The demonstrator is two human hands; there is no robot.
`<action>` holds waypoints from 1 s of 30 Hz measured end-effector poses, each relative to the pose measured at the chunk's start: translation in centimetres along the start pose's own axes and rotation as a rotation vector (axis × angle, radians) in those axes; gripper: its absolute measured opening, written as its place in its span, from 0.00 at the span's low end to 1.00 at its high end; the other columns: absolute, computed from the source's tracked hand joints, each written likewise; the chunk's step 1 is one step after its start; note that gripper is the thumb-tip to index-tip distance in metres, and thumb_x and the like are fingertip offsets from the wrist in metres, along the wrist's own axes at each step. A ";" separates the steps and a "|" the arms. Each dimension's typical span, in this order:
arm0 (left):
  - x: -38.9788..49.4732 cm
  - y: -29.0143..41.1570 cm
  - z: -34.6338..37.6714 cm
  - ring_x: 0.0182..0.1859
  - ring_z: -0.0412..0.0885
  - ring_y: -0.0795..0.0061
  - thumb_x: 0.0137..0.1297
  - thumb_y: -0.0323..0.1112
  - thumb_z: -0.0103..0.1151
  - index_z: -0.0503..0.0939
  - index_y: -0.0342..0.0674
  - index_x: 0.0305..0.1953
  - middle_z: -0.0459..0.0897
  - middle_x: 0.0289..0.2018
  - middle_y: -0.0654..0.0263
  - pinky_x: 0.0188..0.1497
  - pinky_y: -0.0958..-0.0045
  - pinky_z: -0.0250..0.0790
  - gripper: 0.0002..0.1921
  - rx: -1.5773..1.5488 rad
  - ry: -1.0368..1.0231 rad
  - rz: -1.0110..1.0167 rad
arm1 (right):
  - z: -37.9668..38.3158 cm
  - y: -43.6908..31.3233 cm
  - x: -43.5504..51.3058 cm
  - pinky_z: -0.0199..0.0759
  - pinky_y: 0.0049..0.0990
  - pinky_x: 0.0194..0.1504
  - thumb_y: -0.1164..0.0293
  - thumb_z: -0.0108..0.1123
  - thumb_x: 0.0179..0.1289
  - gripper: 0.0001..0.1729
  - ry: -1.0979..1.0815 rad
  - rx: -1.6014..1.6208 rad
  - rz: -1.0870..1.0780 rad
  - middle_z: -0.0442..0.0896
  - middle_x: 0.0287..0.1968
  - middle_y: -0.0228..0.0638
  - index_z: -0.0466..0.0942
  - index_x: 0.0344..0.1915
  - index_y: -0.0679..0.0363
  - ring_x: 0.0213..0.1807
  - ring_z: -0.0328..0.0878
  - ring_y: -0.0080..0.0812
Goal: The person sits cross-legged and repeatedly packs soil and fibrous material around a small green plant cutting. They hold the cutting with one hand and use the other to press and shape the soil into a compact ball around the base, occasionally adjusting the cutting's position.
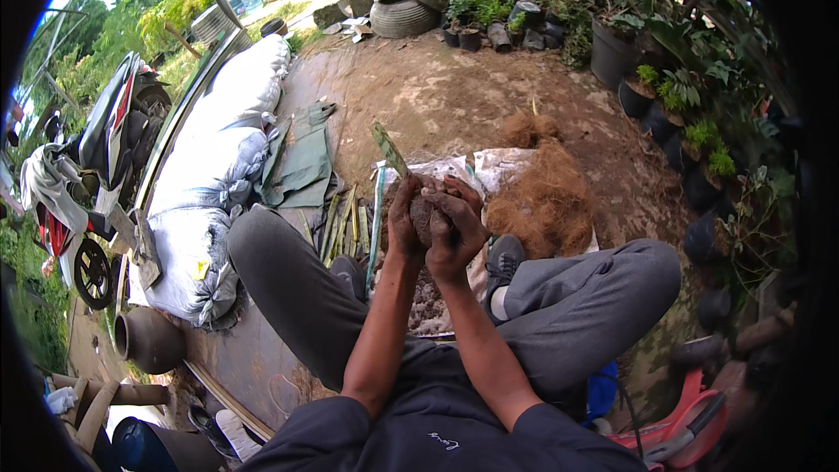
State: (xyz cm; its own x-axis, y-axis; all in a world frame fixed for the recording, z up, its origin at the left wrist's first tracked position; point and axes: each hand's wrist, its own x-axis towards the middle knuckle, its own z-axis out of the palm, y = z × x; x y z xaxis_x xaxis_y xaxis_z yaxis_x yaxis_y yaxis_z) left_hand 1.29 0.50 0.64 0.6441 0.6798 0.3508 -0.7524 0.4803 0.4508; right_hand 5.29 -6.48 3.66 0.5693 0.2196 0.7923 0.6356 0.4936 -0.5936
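Between my cupped hands is a ball of dark, moist soil (pixel 421 217). My left hand (pixel 403 219) wraps its left side, and my right hand (pixel 460 226) covers the right side and top with curled, soiled fingers. A long green mottled leaf cutting (pixel 389 149), like a snake plant's, rises from the hands and leans left; its lower end is hidden. Below them, a white woven sack (pixel 501 160) is spread between my feet, with loose soil mix (pixel 425 305) on it. Brown coconut fibre (pixel 545 193) lies heaped to the right, beside a fibre-wrapped ball (pixel 529 128) with a pale shoot.
Several cut leaf strips (pixel 347 223) lie left of the sack, near a green cloth (pixel 301 157). Full white sacks (pixel 196 262) line the left side, with a clay pot (pixel 151 339) behind. Potted plants (pixel 685 144) border the right. A red plastic object (pixel 688 419) is at lower right.
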 end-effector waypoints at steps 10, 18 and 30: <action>-0.1 -0.3 -0.7 0.41 0.77 0.71 0.73 0.45 0.41 0.71 0.38 0.45 0.77 0.37 0.62 0.46 0.70 0.73 0.16 -0.313 0.031 0.002 | 0.8 0.1 -1.1 0.65 0.34 0.57 0.68 0.55 0.56 0.15 0.044 0.094 0.203 0.78 0.47 0.44 0.79 0.42 0.64 0.54 0.73 0.40; 0.0 -0.7 -0.8 0.39 0.76 0.72 0.73 0.44 0.41 0.71 0.39 0.41 0.76 0.35 0.63 0.43 0.71 0.72 0.14 -0.191 0.081 0.022 | 0.7 0.2 -1.3 0.64 0.35 0.57 0.69 0.55 0.56 0.14 0.066 0.105 0.180 0.80 0.42 0.40 0.78 0.41 0.64 0.52 0.73 0.39; -0.3 1.1 -1.9 0.36 0.79 0.74 0.70 0.41 0.42 0.74 0.38 0.39 0.79 0.34 0.63 0.38 0.76 0.72 0.13 -0.036 0.346 -0.109 | 0.1 0.5 -0.2 0.61 0.40 0.58 0.71 0.58 0.54 0.10 -0.227 -0.210 -0.219 0.83 0.42 0.37 0.83 0.36 0.59 0.54 0.73 0.45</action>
State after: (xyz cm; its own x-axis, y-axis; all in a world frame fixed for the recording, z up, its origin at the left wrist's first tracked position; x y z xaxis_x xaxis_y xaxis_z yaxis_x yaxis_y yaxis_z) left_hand 0.04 1.91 -0.54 0.6410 0.7675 0.0010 -0.6900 0.5758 0.4385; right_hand 5.41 -6.20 3.24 0.2933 0.3204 0.9007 0.8360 0.3711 -0.4042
